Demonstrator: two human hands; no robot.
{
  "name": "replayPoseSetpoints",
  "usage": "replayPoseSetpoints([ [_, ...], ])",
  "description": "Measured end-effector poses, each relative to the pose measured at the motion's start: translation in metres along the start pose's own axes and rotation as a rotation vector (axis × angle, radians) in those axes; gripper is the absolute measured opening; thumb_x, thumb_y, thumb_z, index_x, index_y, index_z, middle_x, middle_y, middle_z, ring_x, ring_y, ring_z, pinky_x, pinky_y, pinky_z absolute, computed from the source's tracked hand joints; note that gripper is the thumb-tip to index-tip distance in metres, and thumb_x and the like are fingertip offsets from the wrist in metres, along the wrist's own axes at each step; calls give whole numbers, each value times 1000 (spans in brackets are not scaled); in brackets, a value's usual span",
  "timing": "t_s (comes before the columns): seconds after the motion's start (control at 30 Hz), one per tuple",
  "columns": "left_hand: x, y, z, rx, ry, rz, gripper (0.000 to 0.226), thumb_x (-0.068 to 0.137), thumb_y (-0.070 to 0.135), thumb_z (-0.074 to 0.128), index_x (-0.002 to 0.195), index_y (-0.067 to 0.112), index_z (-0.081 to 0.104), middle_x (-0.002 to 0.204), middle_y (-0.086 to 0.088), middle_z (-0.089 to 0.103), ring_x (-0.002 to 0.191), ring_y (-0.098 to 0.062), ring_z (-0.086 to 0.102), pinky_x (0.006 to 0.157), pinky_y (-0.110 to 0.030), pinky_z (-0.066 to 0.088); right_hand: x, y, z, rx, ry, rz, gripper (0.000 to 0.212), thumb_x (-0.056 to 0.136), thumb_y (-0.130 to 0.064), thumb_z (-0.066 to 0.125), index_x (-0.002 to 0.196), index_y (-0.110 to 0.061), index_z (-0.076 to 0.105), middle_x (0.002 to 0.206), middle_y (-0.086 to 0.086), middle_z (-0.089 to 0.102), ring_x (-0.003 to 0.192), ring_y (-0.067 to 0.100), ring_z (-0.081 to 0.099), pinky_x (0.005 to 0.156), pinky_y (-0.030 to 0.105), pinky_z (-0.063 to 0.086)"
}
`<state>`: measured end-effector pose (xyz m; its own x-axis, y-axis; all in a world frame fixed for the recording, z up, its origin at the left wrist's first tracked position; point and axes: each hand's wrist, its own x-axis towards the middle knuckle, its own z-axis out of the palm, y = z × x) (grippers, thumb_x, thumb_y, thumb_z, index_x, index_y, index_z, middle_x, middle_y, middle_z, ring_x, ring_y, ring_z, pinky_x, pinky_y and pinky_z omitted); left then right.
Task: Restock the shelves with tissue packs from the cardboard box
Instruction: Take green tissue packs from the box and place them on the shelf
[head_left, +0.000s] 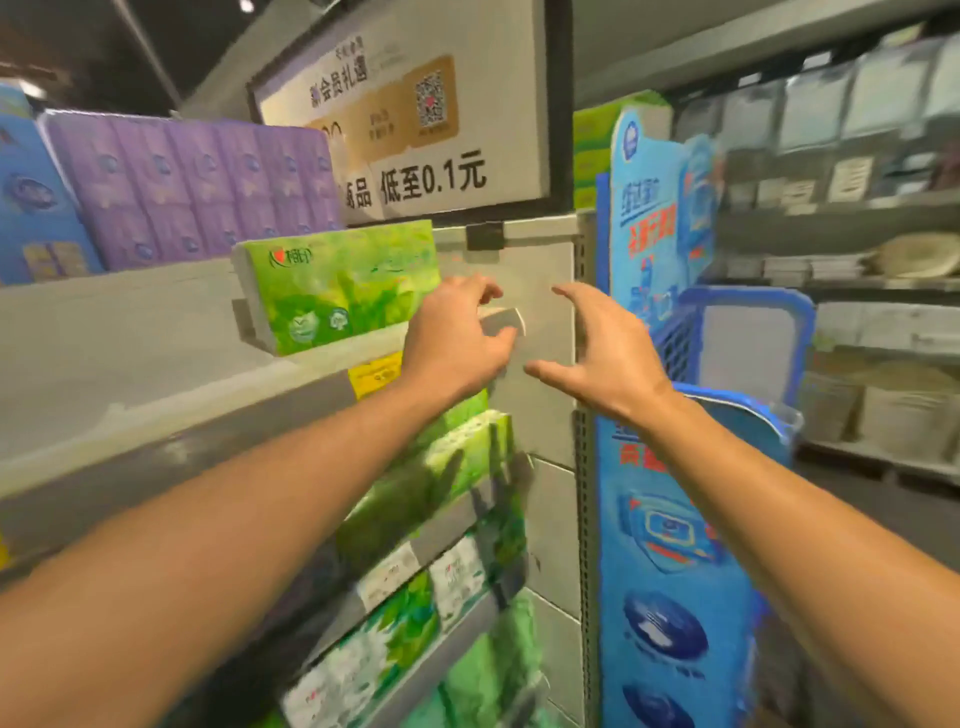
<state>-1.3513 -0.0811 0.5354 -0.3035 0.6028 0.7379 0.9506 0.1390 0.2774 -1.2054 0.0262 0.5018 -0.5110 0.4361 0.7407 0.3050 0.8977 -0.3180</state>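
Fingers of our left hand (457, 332) curl over the right end of the green tissue pack (337, 291) on the upper shelf (130, 332); our right hand (597, 343) hovers beside it, fingers spread, empty.

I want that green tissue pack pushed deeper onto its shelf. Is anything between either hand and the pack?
Nothing visible. The left hand is already at the right end of the green tissue pack. The right hand hangs open beside it, with only the bare grey back panel showing behind the gap.
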Motion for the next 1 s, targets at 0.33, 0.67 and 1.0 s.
replayPoseSetpoints([
  [0.33,-215,280,137,-226,-680,398,69,71,44,80,133,24,57,131,-6,63,120,-26,58,101,-34,43,-380,79,-238,-370,-28,666,97,67,-59,77,147,-21,39,152,5,41,141,20,36,114,33,30],
  [0.67,-510,716,174,-468,-1197,883,90,67,56,78,144,19,48,144,-7,54,131,-26,51,107,-34,35,-801,57,-543,-605,68,1386,95,68,-61,76,146,-23,38,143,7,47,128,29,48,101,40,44],
  [1.0,-693,979,222,-599,-1508,938,74,75,44,81,140,27,49,133,-4,59,117,-23,56,94,-33,46,-1035,71,-685,-561,417,1900,92,66,-58,80,141,-21,42,140,1,52,123,22,51,95,36,45],
])
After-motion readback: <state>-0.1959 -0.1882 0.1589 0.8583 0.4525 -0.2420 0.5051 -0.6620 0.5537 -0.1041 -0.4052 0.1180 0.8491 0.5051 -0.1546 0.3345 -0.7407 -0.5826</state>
